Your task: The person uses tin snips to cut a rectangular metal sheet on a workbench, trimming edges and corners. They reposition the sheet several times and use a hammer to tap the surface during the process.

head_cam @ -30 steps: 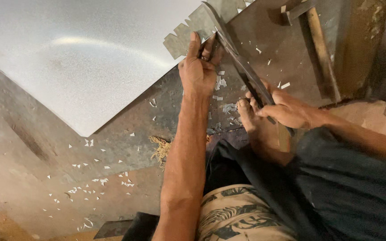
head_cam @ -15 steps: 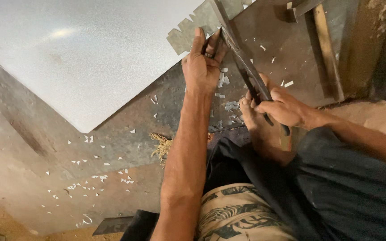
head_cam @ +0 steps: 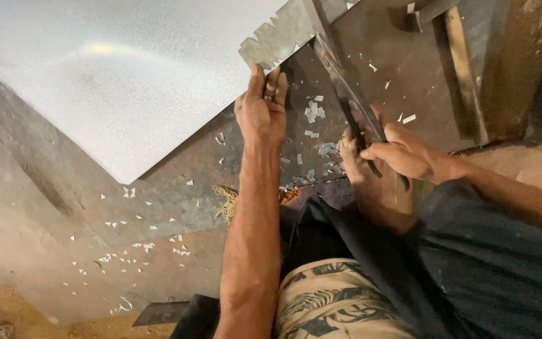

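Note:
A large shiny metal sheet lies tilted over the floor, its near edge cut into a row of notched teeth. My left hand holds that sheet at the edge just below the teeth, thumb on top. My right hand is closed around the handle of long dark metal shears, whose blades run up to the notched edge. A bare foot sits under the shears' lower handle, beside my right hand.
Small metal offcuts are scattered on the worn metal floor below the cut and to the left. A wooden bar lies at the upper right. Dark shorts and a patterned cloth fill the bottom.
The view has shifted, so the hands and the sheet sit lower in frame. My left hand has slid along the sheet's edge below the teeth; my right hand stays on the shears.

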